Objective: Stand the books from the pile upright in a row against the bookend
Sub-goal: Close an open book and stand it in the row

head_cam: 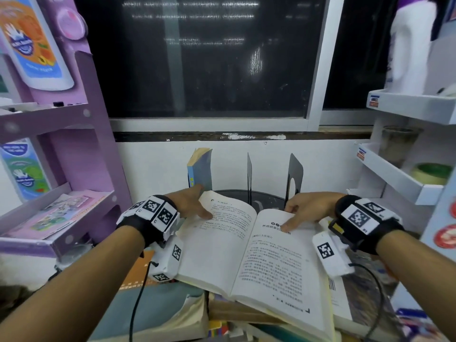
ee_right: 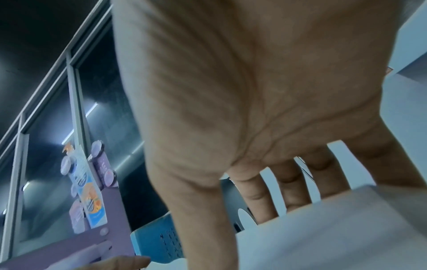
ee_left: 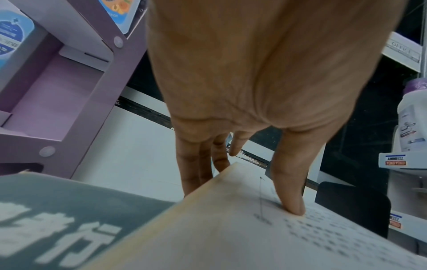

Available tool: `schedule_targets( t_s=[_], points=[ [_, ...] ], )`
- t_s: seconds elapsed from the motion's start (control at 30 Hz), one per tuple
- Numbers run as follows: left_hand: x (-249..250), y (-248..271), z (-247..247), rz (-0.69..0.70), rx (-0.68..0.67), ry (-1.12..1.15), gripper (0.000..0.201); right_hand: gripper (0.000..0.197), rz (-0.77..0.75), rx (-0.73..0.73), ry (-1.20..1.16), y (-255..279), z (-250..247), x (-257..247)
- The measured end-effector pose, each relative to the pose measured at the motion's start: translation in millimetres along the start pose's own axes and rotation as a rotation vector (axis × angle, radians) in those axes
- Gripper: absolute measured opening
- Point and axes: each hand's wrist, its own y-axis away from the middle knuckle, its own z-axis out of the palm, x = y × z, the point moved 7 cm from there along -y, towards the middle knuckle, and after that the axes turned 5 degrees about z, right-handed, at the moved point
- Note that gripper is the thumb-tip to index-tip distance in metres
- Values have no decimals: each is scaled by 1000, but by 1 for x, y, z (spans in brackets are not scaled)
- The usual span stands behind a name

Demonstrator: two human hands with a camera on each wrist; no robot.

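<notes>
An open book (head_cam: 246,255) with printed pages is held tilted above the pile of books (head_cam: 160,312). My left hand (head_cam: 201,201) grips its left half: the thumb (ee_left: 291,191) presses the page (ee_left: 254,237) and the fingers curl behind the far edge. My right hand (head_cam: 292,215) grips the right half the same way, thumb on the page (ee_right: 323,233). Behind it stands a black bookend rack (head_cam: 294,174) with upright dividers. One blue book (head_cam: 199,169) stands upright at the rack's left. A dark grey book (ee_left: 57,219) lies in the pile under my left wrist.
A purple cardboard shelf (head_cam: 61,119) stands close on the left, and a white shelf unit (head_cam: 399,176) on the right holds a white bottle (head_cam: 409,45) and a tape roll (head_cam: 431,172). A white wall and a dark window lie behind the rack.
</notes>
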Motion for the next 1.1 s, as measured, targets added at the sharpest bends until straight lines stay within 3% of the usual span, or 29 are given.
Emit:
schedule_targets(
  t_s=[0.1,0.23,0.37,0.63,0.9,1.1],
  points=[
    [9,6,-9,48,50,-49,90,33,-33,-1,-97,6,-5,-4],
    [23,17,-25,135,116,-106,79,44,-81,25,-118,16,-20,-10],
    [44,34,-44,243,192,-14,70,41,-139,55,-102,27,-39,-22],
    [70,66,-91,442,389,398,57,37,-239,347,-168,58,-95,-51],
    [45,68,-73,474,493,647,45,37,-269,654,-41,68,-107,-70],
    [23,69,-68,464,506,713,49,31,-238,632,-202,63,-107,-48]
  ],
)
